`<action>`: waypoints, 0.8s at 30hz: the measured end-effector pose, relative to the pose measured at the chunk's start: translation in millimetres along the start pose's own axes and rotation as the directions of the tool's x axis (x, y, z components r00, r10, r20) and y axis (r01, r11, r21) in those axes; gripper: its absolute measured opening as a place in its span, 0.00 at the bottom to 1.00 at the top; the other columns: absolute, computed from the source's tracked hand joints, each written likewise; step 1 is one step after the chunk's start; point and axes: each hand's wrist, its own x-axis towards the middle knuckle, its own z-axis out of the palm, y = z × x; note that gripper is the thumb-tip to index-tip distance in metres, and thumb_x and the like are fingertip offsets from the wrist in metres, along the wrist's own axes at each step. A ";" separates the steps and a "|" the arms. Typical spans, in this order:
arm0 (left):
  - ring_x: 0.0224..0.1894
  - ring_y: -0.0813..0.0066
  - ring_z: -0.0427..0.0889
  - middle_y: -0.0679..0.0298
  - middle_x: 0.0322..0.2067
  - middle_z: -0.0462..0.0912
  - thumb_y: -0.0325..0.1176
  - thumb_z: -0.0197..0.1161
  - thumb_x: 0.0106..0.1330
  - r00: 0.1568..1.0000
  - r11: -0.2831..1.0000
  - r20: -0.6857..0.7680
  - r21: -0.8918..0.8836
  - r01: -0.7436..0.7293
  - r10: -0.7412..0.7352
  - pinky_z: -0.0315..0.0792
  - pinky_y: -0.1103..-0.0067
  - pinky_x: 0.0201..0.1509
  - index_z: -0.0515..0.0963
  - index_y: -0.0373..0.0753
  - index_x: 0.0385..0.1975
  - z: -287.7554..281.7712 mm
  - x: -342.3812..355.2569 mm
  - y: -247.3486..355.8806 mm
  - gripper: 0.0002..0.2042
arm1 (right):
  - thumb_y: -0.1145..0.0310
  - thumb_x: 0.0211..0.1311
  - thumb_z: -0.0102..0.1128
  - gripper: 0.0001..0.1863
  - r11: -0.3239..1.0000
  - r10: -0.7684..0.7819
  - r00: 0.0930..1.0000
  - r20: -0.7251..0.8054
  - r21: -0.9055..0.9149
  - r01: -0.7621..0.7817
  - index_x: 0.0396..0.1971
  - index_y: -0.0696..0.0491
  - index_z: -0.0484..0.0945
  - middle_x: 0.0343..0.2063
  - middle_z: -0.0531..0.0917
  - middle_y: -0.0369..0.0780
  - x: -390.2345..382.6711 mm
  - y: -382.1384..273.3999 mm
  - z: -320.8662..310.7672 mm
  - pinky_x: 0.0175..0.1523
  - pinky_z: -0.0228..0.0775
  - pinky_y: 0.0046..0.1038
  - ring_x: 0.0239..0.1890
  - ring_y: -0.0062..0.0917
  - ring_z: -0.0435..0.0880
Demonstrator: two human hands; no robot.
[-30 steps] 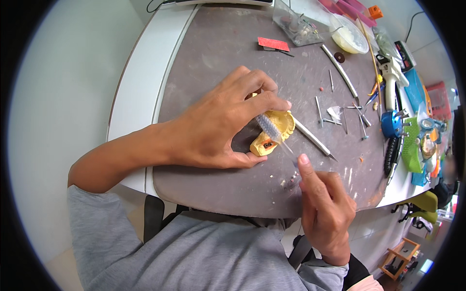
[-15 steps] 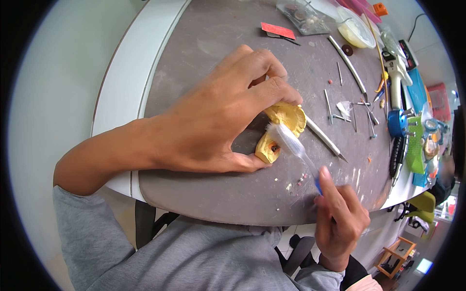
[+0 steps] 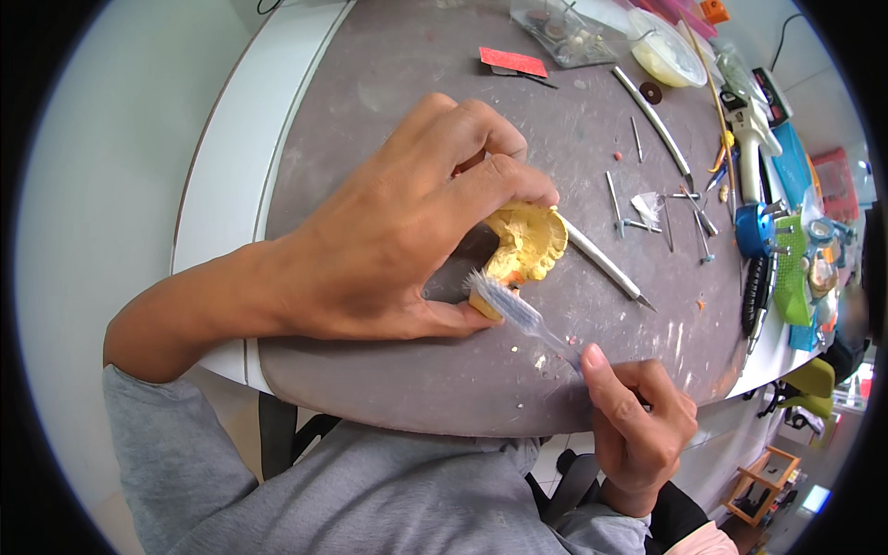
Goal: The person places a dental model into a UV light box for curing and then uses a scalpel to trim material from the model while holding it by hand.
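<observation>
My left hand (image 3: 398, 217) grips a yellow plaster dental model (image 3: 536, 242), curved like an arch, by its far and near ends between fingers and thumb. The model is held low over the grey-brown bench top, its tooth side showing. In my right hand (image 3: 643, 416) is a toothbrush (image 3: 518, 310) with pale bristles, pinched by its handle. The bristle head lies over the near end of the model and hides part of it. A small dark hole with a reddish rim shows just beyond the brush head.
Close right of the model lies a white-handled knife (image 3: 606, 262); another (image 3: 652, 125) lies farther back. Several thin metal burs (image 3: 615, 203) are scattered right of them. A red card (image 3: 513, 62), a plastic bowl (image 3: 668, 51) and a blue round holder (image 3: 756, 231) stand around the edges.
The brush head has moved from the middle of the model toward its near end, left and nearer me. My left hand and the model have shifted slightly left in the view.
</observation>
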 end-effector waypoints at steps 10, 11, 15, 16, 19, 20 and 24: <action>0.52 0.62 0.70 0.62 0.50 0.72 0.34 0.86 0.39 0.998 0.998 -0.043 0.010 -0.054 0.055 0.69 0.69 0.54 0.74 0.49 0.58 0.4 -2.0 -4.4 0.40 | 0.77 0.60 0.68 0.18 0.935 0.279 0.867 -0.414 -0.086 -0.343 0.51 0.58 0.83 0.31 0.87 0.41 -4.3 44.5 -28.1 0.36 0.70 0.25 0.31 0.24 0.82; 0.52 0.62 0.70 0.62 0.51 0.73 0.35 0.86 0.39 0.997 0.998 -0.049 0.032 -0.061 0.062 0.69 0.69 0.55 0.73 0.49 0.58 -0.5 -1.4 -3.9 0.40 | 0.77 0.61 0.68 0.17 0.939 0.239 0.890 -0.388 -0.141 -0.314 0.50 0.58 0.84 0.32 0.87 0.41 4.5 49.2 -29.6 0.37 0.71 0.26 0.32 0.25 0.82; 0.53 0.61 0.71 0.66 0.53 0.78 0.39 0.86 0.40 0.992 0.989 -0.063 0.102 -0.105 0.111 0.68 0.68 0.56 0.73 0.48 0.56 -2.7 0.2 -2.4 0.39 | 0.78 0.58 0.69 0.14 0.918 0.033 0.939 -0.342 -0.362 -0.164 0.45 0.57 0.87 0.38 0.87 0.43 28.0 56.9 -31.1 0.44 0.76 0.30 0.39 0.31 0.85; 0.53 0.61 0.72 0.66 0.53 0.78 0.40 0.85 0.40 0.990 0.987 -0.069 0.116 -0.111 0.119 0.68 0.68 0.57 0.73 0.48 0.56 -1.9 -0.6 -1.6 0.39 | 0.78 0.57 0.70 0.14 0.902 -0.082 0.934 -0.349 -0.425 -0.080 0.45 0.57 0.87 0.39 0.87 0.44 33.1 54.3 -30.4 0.46 0.76 0.30 0.40 0.31 0.86; 0.53 0.61 0.72 0.67 0.53 0.79 0.41 0.85 0.40 0.985 0.979 -0.088 0.152 -0.134 0.148 0.68 0.68 0.56 0.73 0.48 0.56 -1.0 -0.9 -2.0 0.39 | 0.77 0.52 0.72 0.17 0.927 -0.173 0.954 -0.245 -0.367 0.073 0.44 0.57 0.86 0.39 0.87 0.43 41.9 36.8 -22.1 0.46 0.77 0.32 0.42 0.33 0.86; 0.53 0.61 0.72 0.67 0.53 0.79 0.42 0.85 0.40 0.983 0.976 -0.093 0.164 -0.143 0.160 0.68 0.68 0.56 0.73 0.48 0.56 -0.9 -0.8 -2.1 0.39 | 0.78 0.52 0.72 0.17 0.944 -0.166 0.974 -0.155 -0.312 0.111 0.44 0.57 0.86 0.38 0.86 0.43 45.0 31.8 -18.3 0.46 0.77 0.32 0.41 0.33 0.85; 0.52 0.61 0.71 0.68 0.53 0.80 0.41 0.85 0.39 0.973 0.968 -0.116 0.183 -0.174 0.197 0.67 0.69 0.55 0.74 0.49 0.55 -0.3 -2.0 -0.2 0.38 | 0.80 0.51 0.70 0.18 0.948 -0.153 0.988 -0.018 -0.284 0.142 0.45 0.56 0.85 0.34 0.85 0.41 52.9 17.5 -0.5 0.41 0.77 0.32 0.35 0.33 0.84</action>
